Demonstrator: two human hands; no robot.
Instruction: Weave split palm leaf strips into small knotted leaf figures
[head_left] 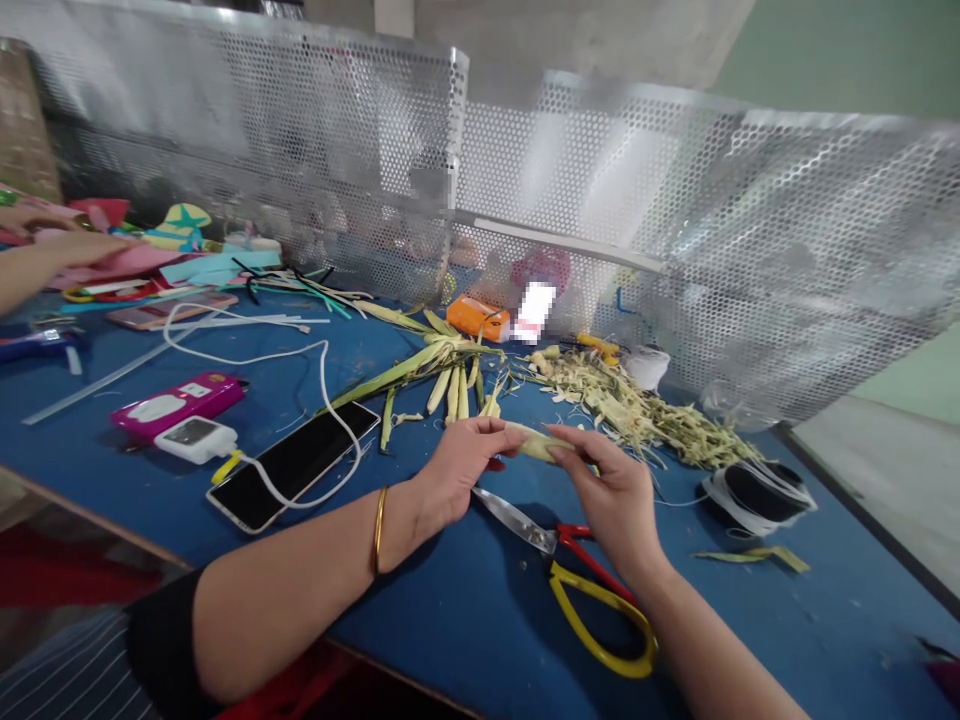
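A pale green strip of corn husk (pixel 534 443) is stretched between my two hands above the blue table. My left hand (pixel 469 455), with a gold bangle on the wrist, pinches its left end. At the other end, the fingertips of my right hand (pixel 611 490) close on the strip. Below them lie scissors (pixel 555 545) with one red and one yellow handle, blades pointing up and left. Beyond my hands is a bunch of green and pale husks (pixel 427 365). A heap of shredded husk trimmings (pixel 637 405) spreads to the right of it.
A black phone (pixel 296 465), a purple power bank (pixel 180 400) and a white cable lie left. A spool (pixel 754 495) of white string stands right. An orange packet (pixel 478 317) rests near the perforated metal screen (pixel 562 170). Another person's arm (pixel 60 262) reaches over coloured pieces at far left.
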